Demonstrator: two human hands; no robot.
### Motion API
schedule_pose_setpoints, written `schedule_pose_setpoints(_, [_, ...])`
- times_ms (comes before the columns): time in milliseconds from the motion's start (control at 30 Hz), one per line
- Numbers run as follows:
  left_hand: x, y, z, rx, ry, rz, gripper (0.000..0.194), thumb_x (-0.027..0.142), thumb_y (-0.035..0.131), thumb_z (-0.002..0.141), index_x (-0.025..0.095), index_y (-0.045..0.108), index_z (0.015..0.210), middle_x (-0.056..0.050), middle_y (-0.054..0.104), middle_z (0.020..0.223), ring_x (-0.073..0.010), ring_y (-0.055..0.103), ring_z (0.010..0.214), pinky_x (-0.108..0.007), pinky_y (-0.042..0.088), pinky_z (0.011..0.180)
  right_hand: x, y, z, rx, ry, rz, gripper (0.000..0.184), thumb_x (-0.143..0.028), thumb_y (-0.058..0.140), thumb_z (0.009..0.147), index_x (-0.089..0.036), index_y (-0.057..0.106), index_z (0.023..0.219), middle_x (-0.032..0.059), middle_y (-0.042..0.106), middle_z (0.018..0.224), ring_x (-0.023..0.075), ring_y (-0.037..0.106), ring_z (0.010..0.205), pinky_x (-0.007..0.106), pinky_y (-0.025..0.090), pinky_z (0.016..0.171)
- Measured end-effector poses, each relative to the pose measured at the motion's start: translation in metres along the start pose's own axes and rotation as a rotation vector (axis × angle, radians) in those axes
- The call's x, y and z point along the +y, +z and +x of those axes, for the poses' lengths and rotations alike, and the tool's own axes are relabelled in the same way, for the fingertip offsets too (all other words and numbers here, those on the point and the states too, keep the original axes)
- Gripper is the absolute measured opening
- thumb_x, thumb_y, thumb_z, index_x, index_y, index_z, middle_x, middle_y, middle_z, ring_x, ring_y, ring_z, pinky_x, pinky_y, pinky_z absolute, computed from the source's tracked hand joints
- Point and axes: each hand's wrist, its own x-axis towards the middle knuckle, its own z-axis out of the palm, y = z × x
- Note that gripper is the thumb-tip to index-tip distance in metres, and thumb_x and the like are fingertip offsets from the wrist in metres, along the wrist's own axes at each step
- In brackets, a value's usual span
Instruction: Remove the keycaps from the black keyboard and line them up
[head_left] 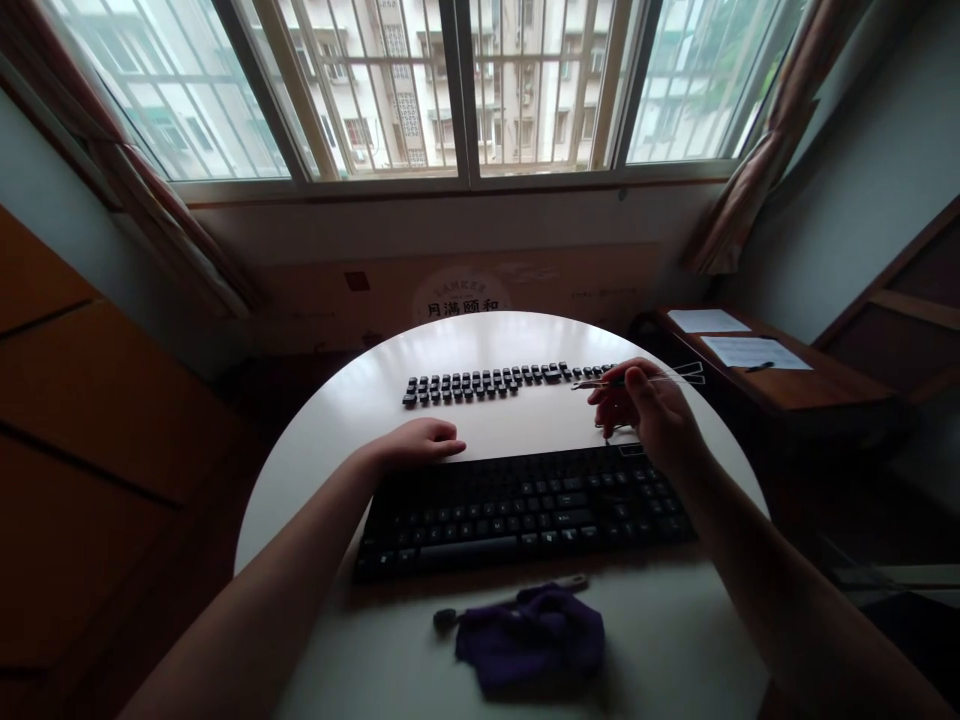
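Your right hand (637, 410) is closed on a wire keycap puller (619, 380), clamped between thumb and fingers. Its thin loops (690, 374) stick out to the right of your grip, and a narrow tip points left. Just below the grip lies the black keyboard (525, 510), its lower rows and number pad still capped, the upper left part dark and hard to read. Left of the grip, the removed keycaps (465, 385) stand in rows on the round white table (487, 340). Farther left, your left hand (420, 440) rests by the keyboard's upper left corner, fingers folded together, thumb out toward the grip. Nearer you than the grip, a purple cloth (536, 640) partly covers a brush (444, 620). Well to the grip's right, paper sheets (754, 352) lie on a wooden side table (847, 390).
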Motion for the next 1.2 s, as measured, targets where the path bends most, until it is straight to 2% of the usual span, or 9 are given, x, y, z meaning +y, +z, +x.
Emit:
schedule_pose_setpoints(67, [0.005, -0.003, 0.004, -0.047, -0.015, 0.055, 0.052, 0.069, 0.046, 0.083, 0.020, 0.050, 0.065, 0.000, 0.054, 0.067, -0.0174, 0.050, 0.065, -0.027, 0.034, 0.058, 0.001, 0.002, 0.005, -0.042, 0.044, -0.025, 0.039, -0.059, 0.056, 0.093, -0.020, 0.055, 0.092, 0.0007, 0.065, 0.069, 0.0125, 0.058, 0.048, 0.023, 0.047, 0.039])
schedule_pose_setpoints(233, [0.017, -0.002, 0.009, -0.077, -0.043, 0.124, 0.059, 0.068, 0.036, 0.089, 0.019, 0.062, 0.068, -0.007, 0.068, 0.080, -0.0215, 0.057, 0.071, -0.030, 0.038, 0.065, 0.010, 0.024, 0.003, -0.327, 0.221, -0.118, 0.040, -0.060, 0.053, 0.094, -0.021, 0.048, 0.090, -0.0052, 0.049, 0.061, 0.0083, 0.039, 0.045, 0.019, 0.031, 0.039])
schedule_pose_setpoints(333, [0.018, 0.005, 0.008, -0.021, -0.039, 0.140, 0.065, 0.068, 0.030, 0.092, 0.020, 0.066, 0.071, -0.009, 0.071, 0.083, -0.0231, 0.059, 0.073, -0.031, 0.038, 0.066, 0.021, 0.035, -0.007, -0.443, 0.285, -0.217, 0.038, -0.058, 0.050, 0.096, -0.021, 0.048, 0.088, -0.0045, 0.046, 0.066, 0.0088, 0.037, 0.051, 0.020, 0.031, 0.044])
schedule_pose_setpoints(467, [0.017, 0.011, 0.001, 0.061, -0.029, 0.168, 0.062, 0.063, 0.028, 0.096, 0.019, 0.067, 0.075, -0.009, 0.071, 0.083, -0.0241, 0.060, 0.075, -0.031, 0.036, 0.065, 0.033, 0.040, -0.022, -0.537, 0.285, -0.340, 0.036, -0.054, 0.045, 0.099, -0.020, 0.050, 0.090, -0.0024, 0.046, 0.070, 0.0106, 0.039, 0.057, 0.021, 0.033, 0.049])
schedule_pose_setpoints(700, [0.014, 0.005, -0.005, 0.029, 0.053, 0.156, 0.050, 0.056, 0.036, 0.097, 0.020, 0.061, 0.073, -0.006, 0.069, 0.082, -0.0215, 0.058, 0.074, -0.030, 0.034, 0.062, 0.037, 0.036, -0.029, -0.557, 0.272, -0.381, 0.036, -0.054, 0.043, 0.100, -0.020, 0.051, 0.092, -0.0017, 0.045, 0.071, 0.0120, 0.040, 0.060, 0.023, 0.035, 0.052])
schedule_pose_setpoints(1067, [0.013, 0.008, -0.004, 0.057, 0.051, 0.141, 0.043, 0.055, 0.046, 0.093, 0.020, 0.058, 0.070, -0.004, 0.065, 0.077, -0.0192, 0.055, 0.069, -0.030, 0.030, 0.058, 0.032, 0.032, -0.026, -0.669, 0.297, -0.536, 0.037, -0.056, 0.040, 0.100, -0.021, 0.050, 0.092, 0.0000, 0.051, 0.075, 0.0137, 0.043, 0.063, 0.026, 0.038, 0.058])
schedule_pose_setpoints(1200, [0.012, 0.009, -0.004, 0.080, 0.043, 0.114, 0.044, 0.058, 0.049, 0.090, 0.020, 0.058, 0.067, -0.003, 0.064, 0.075, -0.0186, 0.054, 0.068, -0.030, 0.031, 0.058, 0.031, 0.030, -0.025, -0.739, 0.257, -0.607, 0.036, -0.054, 0.038, 0.101, -0.021, 0.050, 0.092, 0.0013, 0.054, 0.077, 0.0149, 0.046, 0.065, 0.027, 0.040, 0.060])
